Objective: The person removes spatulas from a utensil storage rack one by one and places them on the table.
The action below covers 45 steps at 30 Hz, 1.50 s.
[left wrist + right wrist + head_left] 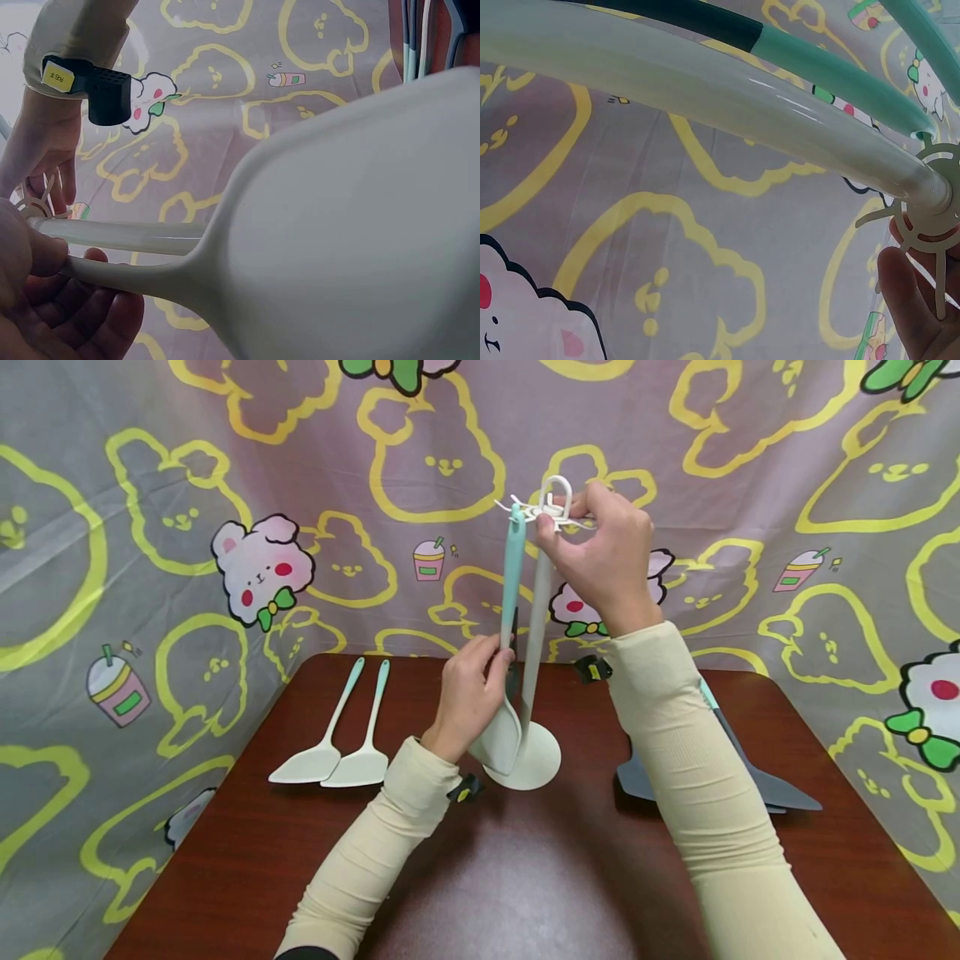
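Observation:
My left hand (468, 693) pinches a white turner (501, 743) at the neck, below its mint handle. The turner hangs upright, blade down, and its handle end meets a hook at the top of a white utensil stand (537, 635). With thumb and fingers, my right hand (603, 547) grips the stand's hooked top ring (930, 225), under the loop. A dark utensil with a mint handle (832, 75) hangs from the ring alongside the pole. In the left wrist view the turner's broad blade (360, 225) fills the right side.
Two white turners with mint handles, one left turner (307, 764) and one right turner (363, 768), lie on the table's left. Dark grey utensils (780, 789) lie at the right, partly behind my right sleeve. A patterned cloth (465, 435) hangs behind the table.

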Tool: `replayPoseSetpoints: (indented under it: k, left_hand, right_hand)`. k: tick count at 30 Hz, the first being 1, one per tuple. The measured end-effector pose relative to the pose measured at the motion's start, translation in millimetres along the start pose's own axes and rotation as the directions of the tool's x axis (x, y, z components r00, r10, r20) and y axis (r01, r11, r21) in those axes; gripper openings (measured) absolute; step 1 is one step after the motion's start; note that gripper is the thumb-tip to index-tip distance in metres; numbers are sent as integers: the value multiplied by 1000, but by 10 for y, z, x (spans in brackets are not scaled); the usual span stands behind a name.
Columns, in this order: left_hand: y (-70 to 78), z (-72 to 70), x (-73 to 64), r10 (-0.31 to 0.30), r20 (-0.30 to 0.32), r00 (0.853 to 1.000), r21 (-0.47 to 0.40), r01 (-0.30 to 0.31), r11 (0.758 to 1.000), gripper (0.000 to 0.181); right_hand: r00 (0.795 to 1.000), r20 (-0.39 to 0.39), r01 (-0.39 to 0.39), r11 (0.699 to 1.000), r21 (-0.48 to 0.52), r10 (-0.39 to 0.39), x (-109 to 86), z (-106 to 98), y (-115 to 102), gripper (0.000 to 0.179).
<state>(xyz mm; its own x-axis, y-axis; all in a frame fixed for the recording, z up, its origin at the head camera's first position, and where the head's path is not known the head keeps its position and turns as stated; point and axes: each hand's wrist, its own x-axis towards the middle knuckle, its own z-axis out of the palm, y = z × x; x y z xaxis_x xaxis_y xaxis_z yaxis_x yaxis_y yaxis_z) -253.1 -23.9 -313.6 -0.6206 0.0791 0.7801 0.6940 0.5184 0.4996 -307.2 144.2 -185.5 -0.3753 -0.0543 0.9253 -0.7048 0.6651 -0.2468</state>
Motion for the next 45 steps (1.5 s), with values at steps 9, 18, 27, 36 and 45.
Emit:
replayPoseSetpoints:
  k: [9,18,27,36,45]
  left_hand:
    - [-3,8,0,1,3,1000,7,-1,1000,17]
    - [10,-2,11,-5,2,1000,2,5,1000,17]
    - [9,-19,-6,-15,9,1000,6,15,1000,18]
    - [15,-31,-5,-19,-2,1000,-14,19,1000,19]
    - [13,-34,14,-11,-9,1000,-18,11,1000,18]
  right_hand:
    - [1000,1,-5,1000,8,5,1,3,-1,40]
    - [1000,-5,-22,1000,12,22,5,8,-2,39]
    - [998,-14,-62,998,-4,62,-4,17,-3,38]
    - [999,-24,-41,998,-40,40,-2,24,2,40]
    - [999,-21,-34,998,-46,33,-3,6,8,40]
